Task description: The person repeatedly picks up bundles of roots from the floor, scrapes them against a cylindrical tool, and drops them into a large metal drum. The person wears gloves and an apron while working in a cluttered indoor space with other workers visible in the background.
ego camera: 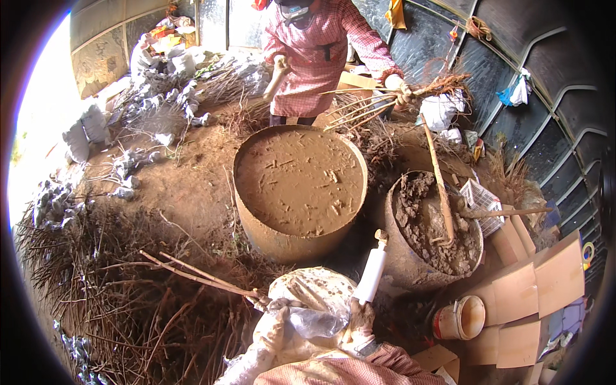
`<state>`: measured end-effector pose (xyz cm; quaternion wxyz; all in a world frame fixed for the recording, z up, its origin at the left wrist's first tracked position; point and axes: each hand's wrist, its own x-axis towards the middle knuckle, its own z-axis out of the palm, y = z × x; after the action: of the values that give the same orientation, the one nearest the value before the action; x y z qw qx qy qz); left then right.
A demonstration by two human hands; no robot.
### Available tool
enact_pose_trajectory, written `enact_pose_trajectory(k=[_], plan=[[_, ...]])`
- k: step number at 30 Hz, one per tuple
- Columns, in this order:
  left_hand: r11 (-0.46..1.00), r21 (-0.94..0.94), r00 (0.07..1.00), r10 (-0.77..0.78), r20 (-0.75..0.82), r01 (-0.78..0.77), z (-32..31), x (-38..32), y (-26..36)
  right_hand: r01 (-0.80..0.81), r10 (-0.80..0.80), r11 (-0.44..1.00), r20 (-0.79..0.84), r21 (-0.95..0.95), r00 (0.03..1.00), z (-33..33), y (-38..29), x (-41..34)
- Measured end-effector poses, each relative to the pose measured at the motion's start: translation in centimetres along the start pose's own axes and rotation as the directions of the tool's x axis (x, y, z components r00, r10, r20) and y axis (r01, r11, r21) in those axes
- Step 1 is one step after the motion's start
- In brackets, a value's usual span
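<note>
My left hand, muddy, is closed around the base of a few bare woody stems that point to the left. My right hand grips the lower end of a roll of plastic film, tilted upright with its core sticking out. Loose clear plastic stretches between both hands, above a mud-spotted pale surface in front of me. Just beyond stands a large round vat of brown liquid mud with floating bits.
Across the vat, a co-worker holds rooted stems and a short rod. A tub of thick mud with wooden-handled tools stands right. Piled bare plants lie left; cardboard and a bucket are lower right.
</note>
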<state>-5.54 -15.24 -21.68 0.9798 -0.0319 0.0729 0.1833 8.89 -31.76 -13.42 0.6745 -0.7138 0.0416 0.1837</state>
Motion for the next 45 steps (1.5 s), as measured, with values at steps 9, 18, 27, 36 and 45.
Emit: enact_pose_trajectory(k=[9, 18, 27, 36, 45], plan=[[0.976, 0.21, 0.998, 0.058, -0.017, -0.053, 0.6, 0.0, -0.5, 0.528, -0.502, 0.613, 0.226, -0.587, 0.834, -1.5, 4.0, 2.5], [0.98, 0.19, 0.994, 0.04, 0.104, -0.06, -6.8, 1.2, -0.3, 0.266, -0.269, 0.881, 0.047, -0.392, 0.962, -0.8, 2.0, 1.2], [0.902, 0.419, 0.994, 0.113, -0.007, -0.1, -1.2, 0.0, -1.2, 0.207, -0.211, 0.883, 0.037, -0.421, 0.977, -0.7, 1.6, 1.0], [0.878, 0.456, 0.989, 0.141, 0.047, -0.147, -1.6, 0.3, -0.7, 0.235, -0.252, 0.91, -0.008, -0.342, 0.968, -0.3, 2.0, 1.5], [0.864, 0.471, 0.978, 0.208, -0.01, -0.179, 1.1, 0.6, -0.6, 0.283, -0.272, 0.794, 0.102, -0.538, 0.957, -1.1, 2.6, 1.8]])
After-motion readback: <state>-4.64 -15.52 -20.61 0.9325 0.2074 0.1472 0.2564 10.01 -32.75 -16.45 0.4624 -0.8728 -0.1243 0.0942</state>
